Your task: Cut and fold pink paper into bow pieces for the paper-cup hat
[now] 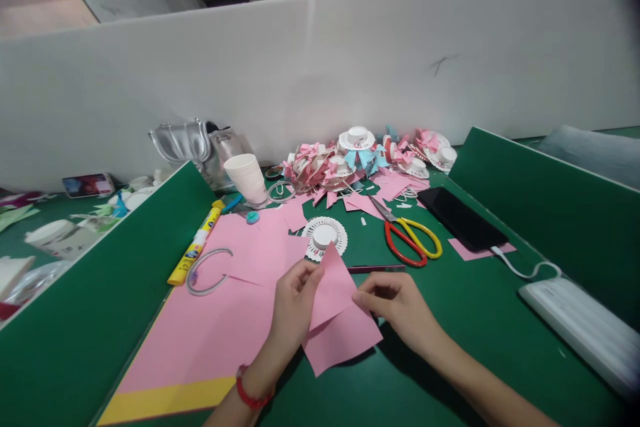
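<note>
Left hand (296,297) pinches pink paper (333,290), right hand (397,300) grips its edge — the paper is held just nearer than the white paper hat (325,235) — scissors (393,218) lie right of the hat

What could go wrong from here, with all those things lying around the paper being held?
The pink paper is thin and gripped at its edges by the left hand and right hand, so it might crease or slip out of line. The white frilled disc sits just beyond it and could get nudged or crushed. The scissors lie loose beyond the right hand, so a careless reach might meet the blades.
</note>
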Motion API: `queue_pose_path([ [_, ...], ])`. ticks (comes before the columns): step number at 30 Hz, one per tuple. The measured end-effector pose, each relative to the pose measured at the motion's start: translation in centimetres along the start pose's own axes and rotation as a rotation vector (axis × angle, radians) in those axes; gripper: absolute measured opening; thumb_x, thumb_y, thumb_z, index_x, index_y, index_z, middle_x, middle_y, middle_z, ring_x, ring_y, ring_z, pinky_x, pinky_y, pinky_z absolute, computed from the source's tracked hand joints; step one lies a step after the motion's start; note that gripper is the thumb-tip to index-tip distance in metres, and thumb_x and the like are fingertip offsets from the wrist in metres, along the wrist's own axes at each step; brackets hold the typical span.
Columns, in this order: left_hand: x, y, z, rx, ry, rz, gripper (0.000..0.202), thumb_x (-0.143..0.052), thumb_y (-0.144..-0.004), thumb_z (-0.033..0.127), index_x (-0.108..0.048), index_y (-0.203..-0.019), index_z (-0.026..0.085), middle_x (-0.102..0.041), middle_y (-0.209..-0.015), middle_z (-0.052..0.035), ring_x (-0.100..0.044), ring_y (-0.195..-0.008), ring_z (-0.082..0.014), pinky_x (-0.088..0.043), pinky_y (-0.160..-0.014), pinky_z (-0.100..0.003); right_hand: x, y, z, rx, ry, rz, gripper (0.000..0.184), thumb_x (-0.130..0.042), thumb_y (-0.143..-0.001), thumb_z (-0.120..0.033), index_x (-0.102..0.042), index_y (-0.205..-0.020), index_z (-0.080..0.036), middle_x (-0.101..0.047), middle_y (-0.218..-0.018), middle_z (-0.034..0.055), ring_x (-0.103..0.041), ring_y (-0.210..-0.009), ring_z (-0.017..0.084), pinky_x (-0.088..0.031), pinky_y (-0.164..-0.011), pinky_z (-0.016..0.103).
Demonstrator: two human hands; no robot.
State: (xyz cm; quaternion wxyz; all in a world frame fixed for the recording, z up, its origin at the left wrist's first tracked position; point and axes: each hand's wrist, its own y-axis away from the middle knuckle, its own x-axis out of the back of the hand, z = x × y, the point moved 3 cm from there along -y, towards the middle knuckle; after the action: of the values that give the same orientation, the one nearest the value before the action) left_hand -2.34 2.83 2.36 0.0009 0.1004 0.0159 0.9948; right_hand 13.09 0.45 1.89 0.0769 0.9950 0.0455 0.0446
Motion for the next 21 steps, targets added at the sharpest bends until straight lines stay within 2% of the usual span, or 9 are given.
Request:
queue_pose_path([
  [3,0.1,0.1,0.2,-0.081,-0.067,0.033,0.018,-0.054,-0.073,0.025,-0.054,-0.057,0.017,-0.047,-0.055,0.0040,-0.039,-0.052,-0.0105,-0.030,-0.049,-0.020,-0.1,0.0,-0.1,0.004,-0.014,-0.002,0.016,-0.059,-0.063,-0.023,-0.055,-0.049,-0.015,-0.048,-0.048,-0.0032,-0.040,-0.049,0.009,-0.032,-0.048,0.022],
  [5,0.2,0.2,0.0,-0.031,-0.071,0.025,0.015,-0.055,-0.072,0.027,-0.056,-0.062,0.016,-0.046,-0.053,0.0046,-0.038,-0.049,-0.0097,-0.029,-0.046,-0.020,-0.1,0.0,-0.1,0.007,-0.012,0.001,0.017,-0.059,-0.064,-0.023,-0.055,-0.050,-0.015,-0.048,-0.048,-0.0030,-0.040,-0.049,0.009,-0.032,-0.048,0.023],
  [7,0.0,0.2,-0.3,0.067,-0.014,-0.032,0.015,-0.056,-0.072,0.030,-0.059,-0.074,0.016,-0.045,-0.050,0.0055,-0.039,-0.046,-0.0096,-0.029,-0.045,-0.020,0.2,-0.1,-0.1,0.015,-0.004,0.021,0.017,-0.059,-0.064,-0.024,-0.055,-0.049,-0.015,-0.048,-0.048,-0.0027,-0.040,-0.048,0.009,-0.032,-0.047,0.023],
  [10,-0.3,0.1,-0.5,0.157,0.104,-0.147,0.021,-0.057,-0.071,0.032,-0.058,-0.084,0.016,-0.054,-0.059,0.0025,-0.048,-0.054,-0.0127,-0.036,-0.050,-0.021,1.0,-0.3,0.0,0.027,-0.014,0.090,0.018,-0.060,-0.063,-0.026,-0.055,-0.049,-0.015,-0.047,-0.046,-0.0031,-0.039,-0.047,0.009,-0.031,-0.045,0.023],
  [12,-0.2,-0.1,-0.6,0.121,0.092,-0.153,0.015,-0.056,-0.071,0.031,-0.057,-0.074,0.016,-0.055,-0.065,0.0007,-0.050,-0.060,-0.0137,-0.038,-0.054,-0.021,1.4,-0.4,0.1,0.024,-0.035,0.119,0.018,-0.061,-0.063,-0.028,-0.056,-0.050,-0.016,-0.046,-0.046,-0.0034,-0.038,-0.045,0.009,-0.030,-0.044,0.022],
  [14,0.0,-0.3,-0.5,0.037,0.022,-0.104,0.013,-0.054,-0.072,0.028,-0.055,-0.067,0.017,-0.052,-0.063,0.0020,-0.047,-0.060,-0.0130,-0.037,-0.055,-0.021,1.4,-0.5,0.1,0.018,-0.044,0.115,0.019,-0.061,-0.062,-0.029,-0.056,-0.050,-0.016,-0.047,-0.046,-0.0034,-0.038,-0.045,0.009,-0.030,-0.043,0.022],
  [17,0.3,-0.5,-0.3,-0.077,-0.051,-0.048,0.011,-0.052,-0.073,0.025,-0.056,-0.066,0.018,-0.050,-0.062,0.0035,-0.045,-0.060,-0.0123,-0.036,-0.056,-0.020,1.3,-0.5,0.1,0.015,-0.037,0.097,0.020,-0.061,-0.063,-0.030,-0.056,-0.049,-0.016,-0.047,-0.046,-0.0036,-0.037,-0.045,0.008,-0.029,-0.043,0.023],
  [19,0.4,-0.6,-0.2,-0.099,-0.068,-0.036,0.010,-0.053,-0.073,0.026,-0.057,-0.067,0.018,-0.052,-0.063,0.0032,-0.045,-0.059,-0.0120,-0.035,-0.054,-0.020,1.1,-0.5,0.1,0.014,-0.032,0.091,0.020,-0.061,-0.063,-0.030,-0.056,-0.049,-0.016,-0.047,-0.046,-0.0037,-0.037,-0.045,0.008,-0.029,-0.044,0.023],
  [21,0.6,-0.6,-0.3,-0.066,-0.060,-0.024,0.011,-0.056,-0.072,0.027,-0.058,-0.067,0.017,-0.051,-0.059,0.0036,-0.042,-0.053,-0.0104,-0.032,-0.049,-0.020,1.1,-0.4,0.1,0.013,-0.030,0.083,0.019,-0.061,-0.063,-0.029,-0.057,-0.050,-0.016,-0.047,-0.047,-0.0035,-0.038,-0.046,0.009,-0.030,-0.045,0.023],
])
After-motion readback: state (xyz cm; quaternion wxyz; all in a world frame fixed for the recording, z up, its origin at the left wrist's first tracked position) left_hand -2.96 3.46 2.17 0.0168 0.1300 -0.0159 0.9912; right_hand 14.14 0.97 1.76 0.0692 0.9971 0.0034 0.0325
